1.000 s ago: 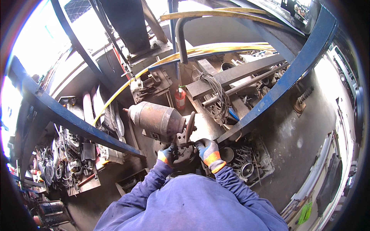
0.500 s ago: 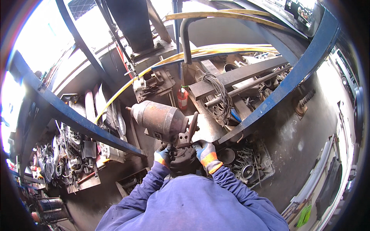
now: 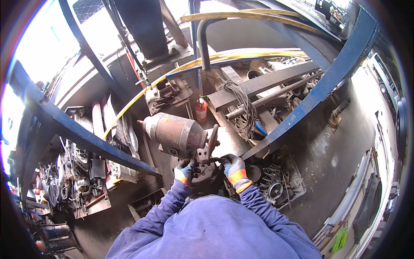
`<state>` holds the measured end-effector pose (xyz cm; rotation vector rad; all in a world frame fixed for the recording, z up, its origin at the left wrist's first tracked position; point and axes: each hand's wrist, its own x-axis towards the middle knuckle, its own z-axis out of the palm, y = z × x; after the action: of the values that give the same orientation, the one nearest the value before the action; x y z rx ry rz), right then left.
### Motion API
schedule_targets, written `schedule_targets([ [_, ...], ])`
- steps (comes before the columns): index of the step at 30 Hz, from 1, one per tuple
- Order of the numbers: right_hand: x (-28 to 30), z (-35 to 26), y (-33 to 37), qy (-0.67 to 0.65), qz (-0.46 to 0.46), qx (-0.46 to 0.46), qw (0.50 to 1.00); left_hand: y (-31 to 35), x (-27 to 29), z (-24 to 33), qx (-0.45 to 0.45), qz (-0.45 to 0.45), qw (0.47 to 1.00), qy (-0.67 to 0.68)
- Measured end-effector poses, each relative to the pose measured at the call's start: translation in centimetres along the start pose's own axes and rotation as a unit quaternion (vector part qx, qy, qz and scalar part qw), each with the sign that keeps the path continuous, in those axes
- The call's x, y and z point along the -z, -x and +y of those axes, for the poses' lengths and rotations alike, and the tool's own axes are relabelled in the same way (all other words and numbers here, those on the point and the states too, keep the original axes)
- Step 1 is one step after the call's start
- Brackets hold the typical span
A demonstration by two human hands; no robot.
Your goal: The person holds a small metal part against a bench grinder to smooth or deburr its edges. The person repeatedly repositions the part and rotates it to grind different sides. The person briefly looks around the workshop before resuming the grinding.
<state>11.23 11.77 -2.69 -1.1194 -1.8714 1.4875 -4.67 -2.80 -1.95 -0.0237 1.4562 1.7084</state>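
Note:
Both my hands wear grey and blue gloves with orange bands, close together in front of a round dark metal plate with holes (image 3: 202, 166). My right hand (image 3: 235, 169) is closed, its fingertips pinching the end of a short dark rod (image 3: 210, 160) that points toward my left hand. My left hand (image 3: 184, 170) is closed at the plate's left side; what its fingers grip, if anything, is hidden. Just beyond the hands lies a rusty motor-like cylinder (image 3: 174, 133), tilted. Beside its right end stands a curved brown handle or rim (image 3: 212, 140).
A red bottle-shaped container (image 3: 201, 110) stands behind the cylinder. Blue frame beams (image 3: 297, 110) slant down on both sides. A tray of metal parts (image 3: 276, 181) sits at right, coiled cable (image 3: 241, 110) beyond it. Piled scrap and cables (image 3: 77, 177) fill the left.
My right hand has moved slightly right and away from me, and the dark rod has shifted right with it. My left hand stays near the plate. The whole view has shifted a little left.

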Motion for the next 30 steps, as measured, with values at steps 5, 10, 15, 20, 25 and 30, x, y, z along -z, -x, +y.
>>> schedule_targets([
  [5,1.2,0.5,-0.6,0.009,0.019,0.027,0.999,0.6,-1.4,0.7,0.028,-0.028,0.999,-0.014],
  [10,1.9,1.0,-1.3,0.006,0.032,0.060,0.998,0.6,-2.3,0.8,0.031,-0.038,0.999,-0.020],
  [15,2.6,-1.6,-0.8,-0.063,0.012,-0.030,0.997,0.8,-3.1,1.4,0.015,-0.039,0.998,-0.041],
  [20,2.1,0.6,-0.9,-0.024,0.025,0.009,0.999,0.8,-2.9,1.6,0.014,-0.045,0.998,-0.034],
  [25,1.0,0.8,-0.7,0.011,0.016,0.003,1.000,0.8,-1.7,1.7,0.008,-0.026,0.999,-0.033],
  [30,0.4,-1.2,-0.4,0.003,-0.017,-0.077,0.997,0.4,-0.2,1.1,-0.002,-0.003,0.999,-0.036],
])
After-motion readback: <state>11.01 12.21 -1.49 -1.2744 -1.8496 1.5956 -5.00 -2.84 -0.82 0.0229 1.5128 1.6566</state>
